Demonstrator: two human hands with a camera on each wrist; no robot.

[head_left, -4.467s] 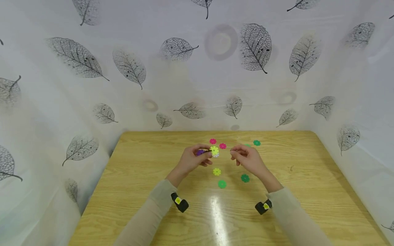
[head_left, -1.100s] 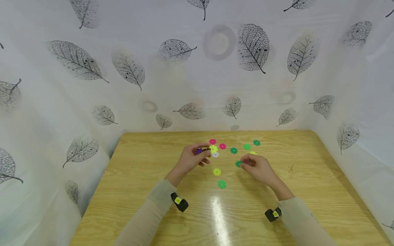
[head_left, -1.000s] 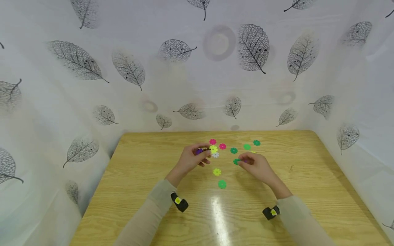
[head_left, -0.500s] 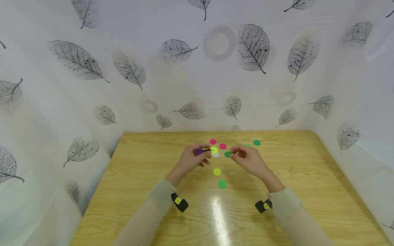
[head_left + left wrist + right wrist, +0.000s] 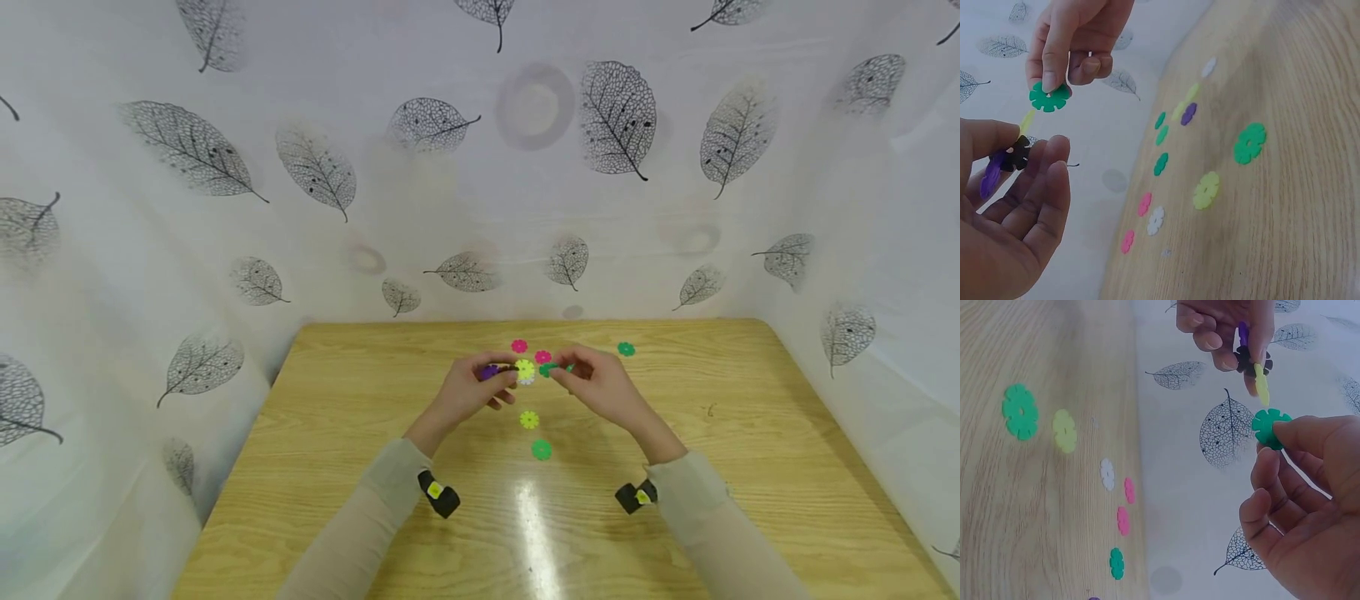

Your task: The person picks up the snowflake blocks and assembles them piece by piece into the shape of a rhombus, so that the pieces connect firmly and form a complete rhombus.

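Note:
My left hand (image 5: 467, 387) pinches a joined chain of notched plastic flower discs: a purple disc (image 5: 991, 176), a dark brown or black disc (image 5: 1019, 152) and a yellow disc (image 5: 1026, 122). The yellow one sticks out toward the right. My right hand (image 5: 602, 385) pinches a green notched disc (image 5: 1267, 427) between thumb and forefinger, its free edge facing the yellow disc. In the right wrist view, the green disc and the yellow disc are close, with a small gap showing. Both hands are raised above the table.
Loose discs lie on the wooden table (image 5: 360, 533): a yellow disc (image 5: 529, 420), a light green disc (image 5: 542, 450), a white disc (image 5: 1156, 220), pink discs (image 5: 520, 346), and several green, yellow and purple ones. A leaf-print curtain (image 5: 480, 208) surrounds the table.
A green disc has left the table and is in my right hand. Over the last second that hand has moved left and away from me toward the left hand, which stays nearly still.

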